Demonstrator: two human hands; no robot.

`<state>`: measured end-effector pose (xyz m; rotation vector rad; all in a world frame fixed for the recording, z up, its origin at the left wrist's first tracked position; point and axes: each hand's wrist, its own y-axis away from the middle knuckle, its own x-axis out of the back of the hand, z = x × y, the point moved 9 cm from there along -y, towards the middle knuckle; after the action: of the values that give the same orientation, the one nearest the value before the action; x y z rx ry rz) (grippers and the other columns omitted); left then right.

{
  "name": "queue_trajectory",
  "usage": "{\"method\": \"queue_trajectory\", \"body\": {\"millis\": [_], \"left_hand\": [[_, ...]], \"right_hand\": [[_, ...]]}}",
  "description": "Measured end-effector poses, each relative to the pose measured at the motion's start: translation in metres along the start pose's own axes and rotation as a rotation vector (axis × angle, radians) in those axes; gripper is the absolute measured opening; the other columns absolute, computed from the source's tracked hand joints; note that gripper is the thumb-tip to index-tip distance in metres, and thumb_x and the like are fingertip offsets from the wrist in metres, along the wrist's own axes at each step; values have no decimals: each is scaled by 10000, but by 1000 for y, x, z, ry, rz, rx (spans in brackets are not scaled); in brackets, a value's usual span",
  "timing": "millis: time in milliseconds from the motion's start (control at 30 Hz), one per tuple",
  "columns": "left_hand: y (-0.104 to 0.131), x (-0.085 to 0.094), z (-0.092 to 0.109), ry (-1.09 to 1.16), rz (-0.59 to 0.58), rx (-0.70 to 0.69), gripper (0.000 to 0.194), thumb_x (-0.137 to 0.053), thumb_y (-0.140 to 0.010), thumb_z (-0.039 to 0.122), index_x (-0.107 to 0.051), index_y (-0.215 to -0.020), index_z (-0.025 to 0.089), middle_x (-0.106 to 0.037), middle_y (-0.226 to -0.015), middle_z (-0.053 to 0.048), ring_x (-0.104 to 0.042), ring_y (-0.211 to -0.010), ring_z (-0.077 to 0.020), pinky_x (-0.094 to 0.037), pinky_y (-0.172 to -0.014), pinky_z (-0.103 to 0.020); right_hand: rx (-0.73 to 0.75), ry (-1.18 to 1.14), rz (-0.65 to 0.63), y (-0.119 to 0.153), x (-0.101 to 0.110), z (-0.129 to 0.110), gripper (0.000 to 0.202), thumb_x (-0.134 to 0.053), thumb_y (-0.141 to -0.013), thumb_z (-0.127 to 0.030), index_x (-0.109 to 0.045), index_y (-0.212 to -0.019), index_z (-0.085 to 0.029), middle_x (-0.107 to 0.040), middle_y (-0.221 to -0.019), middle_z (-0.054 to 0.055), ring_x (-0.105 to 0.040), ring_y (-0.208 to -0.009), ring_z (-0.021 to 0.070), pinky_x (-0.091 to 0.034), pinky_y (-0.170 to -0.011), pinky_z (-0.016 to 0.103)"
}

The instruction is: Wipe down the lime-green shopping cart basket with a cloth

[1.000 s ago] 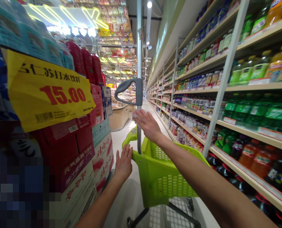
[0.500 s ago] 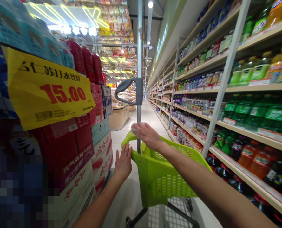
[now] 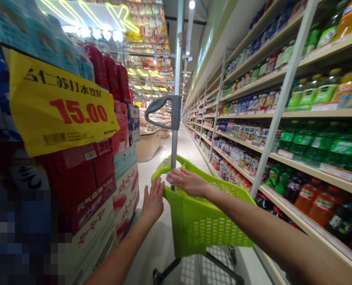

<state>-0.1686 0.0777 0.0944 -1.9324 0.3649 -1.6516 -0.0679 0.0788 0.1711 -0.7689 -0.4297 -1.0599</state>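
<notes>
A green shopping basket cart [image 3: 190, 225] stands ahead of me, a metal pole [image 3: 175, 146] rising from its near end with a grey loop handle [image 3: 164, 113] on it. My left hand [image 3: 153, 202] rests against the left corner of the green rim, fingers slightly apart and nothing in it. My right hand [image 3: 187, 181] lies over the basket's near edge by the foot of the pole, with a crumpled whitish thing, perhaps a tissue or wipe, under its fingertips.
Shelves of bottled drinks [image 3: 321, 142] line the right side. Stacked drink cartons [image 3: 75, 170] with a yellow price sign [image 3: 65, 107] stand close on the left. A tiled aisle floor [image 3: 178, 138] runs ahead, past a wooden display counter [image 3: 148, 145].
My right hand has moved down the pole to the basket's rim. My left hand has hardly moved. The view has shifted slightly.
</notes>
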Motion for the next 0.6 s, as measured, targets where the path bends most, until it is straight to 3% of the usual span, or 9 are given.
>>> {"method": "queue_trajectory", "body": {"millis": [133, 200, 333, 400, 467, 600], "left_hand": [[-2, -1, 0, -1, 22, -5, 687, -372, -636, 52, -327, -1319, 118, -244, -1439, -80, -140, -1335, -235, -178, -1045, -499], [-2, -1, 0, -3, 33, -5, 683, -370, -639, 45, -327, -1316, 119, -255, -1435, -85, -146, -1334, -235, -183, -1043, -500], [-1, 0, 0, -2, 25, -14, 682, -370, -642, 34, -326, -1316, 126, -267, -1431, -88, -140, -1336, -233, -191, -1043, -489], [-1, 0, 0, -2, 18, -20, 684, -368, -645, 33, -320, -1320, 129, -260, -1434, -86, -135, -1337, -231, -192, -1045, -483], [-1, -1, 0, -3, 10, -17, 686, -369, -645, 36, -313, -1323, 123, -255, -1436, -88, -132, -1338, -233, -192, -1044, -485], [-2, -3, -1, -3, 5, 0, 695, -375, -641, 44, -298, -1328, 118, -226, -1447, -83, -118, -1340, -235, -195, -1042, -485]], "right_hand": [[-272, 23, 80, -19, 33, 53, 468, -319, -865, -101, -306, -1331, -142, -329, -1393, 107, -200, -1312, 232, -254, -1038, 448], [-299, 21, 69, -16, 26, 45, 464, -312, -863, -102, -316, -1326, -133, -326, -1393, 116, -202, -1310, 238, -262, -1034, 452], [-90, -45, -17, 7, -16, -20, 432, -359, -849, -118, -390, -1280, -113, -439, -1312, 110, -331, -1248, 225, -354, -992, 411], [-72, -70, -24, 14, -25, -32, 422, -375, -845, -120, -412, -1266, -115, -463, -1292, 106, -361, -1227, 225, -378, -974, 408], [-137, -78, 1, 11, -19, -21, 434, -380, -842, -110, -405, -1275, -129, -448, -1310, 100, -347, -1238, 231, -372, -978, 417], [-433, -78, 137, -2, 9, 22, 451, -356, -846, -76, -390, -1290, -144, -359, -1378, 101, -230, -1301, 229, -298, -1029, 433]]}}
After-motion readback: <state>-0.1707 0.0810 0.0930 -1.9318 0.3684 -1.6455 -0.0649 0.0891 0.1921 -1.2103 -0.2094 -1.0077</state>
